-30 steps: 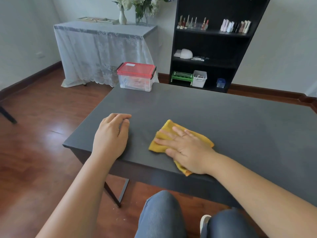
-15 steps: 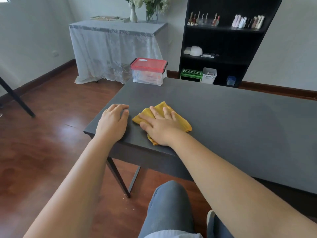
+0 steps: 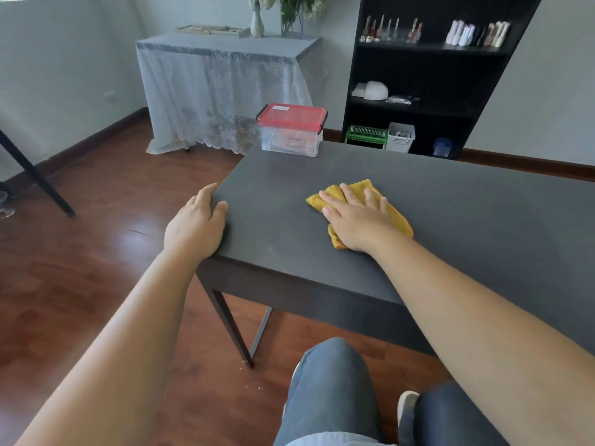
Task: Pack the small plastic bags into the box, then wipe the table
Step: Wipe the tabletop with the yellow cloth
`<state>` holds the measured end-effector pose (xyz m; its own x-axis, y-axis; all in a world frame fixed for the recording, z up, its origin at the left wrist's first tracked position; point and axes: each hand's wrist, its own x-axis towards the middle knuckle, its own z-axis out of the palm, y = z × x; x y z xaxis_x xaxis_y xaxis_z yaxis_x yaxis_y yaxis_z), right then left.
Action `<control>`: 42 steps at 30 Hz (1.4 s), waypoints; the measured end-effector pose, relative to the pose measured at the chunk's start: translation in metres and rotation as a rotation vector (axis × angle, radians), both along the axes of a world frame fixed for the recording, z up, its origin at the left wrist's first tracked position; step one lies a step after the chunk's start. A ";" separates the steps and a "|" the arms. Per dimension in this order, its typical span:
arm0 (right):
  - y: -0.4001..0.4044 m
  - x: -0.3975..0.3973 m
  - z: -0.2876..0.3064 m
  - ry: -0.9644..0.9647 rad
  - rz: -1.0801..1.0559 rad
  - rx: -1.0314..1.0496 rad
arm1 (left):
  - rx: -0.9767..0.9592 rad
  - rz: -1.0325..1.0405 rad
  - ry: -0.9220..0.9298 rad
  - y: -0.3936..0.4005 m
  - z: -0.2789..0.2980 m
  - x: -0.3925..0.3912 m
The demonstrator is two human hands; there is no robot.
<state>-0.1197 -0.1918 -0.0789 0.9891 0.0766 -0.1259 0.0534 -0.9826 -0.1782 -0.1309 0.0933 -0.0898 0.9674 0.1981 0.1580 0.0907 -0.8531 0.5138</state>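
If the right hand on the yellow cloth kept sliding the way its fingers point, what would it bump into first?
Probably the clear box with the red lid at the table's far left corner. The right hand points up and left; only bare tabletop lies between, though depth is hard to judge.

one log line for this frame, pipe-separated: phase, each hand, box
phase: wiping table | right hand: flat on yellow cloth | left hand: resting on table's left edge | box: red lid on, far corner

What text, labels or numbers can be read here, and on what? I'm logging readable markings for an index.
No text is legible.
White sticker on the red lid of the clear box: too blurred to read.
Bottles on the black shelf unit: too small to read.
Flat boxes on the lace-covered table: print unreadable.
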 end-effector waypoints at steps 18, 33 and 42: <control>0.031 0.024 0.002 0.007 0.403 0.043 | -0.720 0.032 0.012 0.019 0.003 0.004; 0.182 0.013 0.004 -0.002 0.711 0.034 | -1.144 0.153 -0.103 0.031 0.020 0.003; 0.083 -0.057 -0.003 -0.067 0.742 0.061 | -0.743 -0.027 -0.098 0.015 0.016 -0.008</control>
<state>-0.1767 -0.1087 -0.0814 0.6804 0.7316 -0.0417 0.7111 -0.6729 -0.2039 -0.1385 0.1086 -0.0739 0.9619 0.2624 0.0773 -0.0011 -0.2792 0.9602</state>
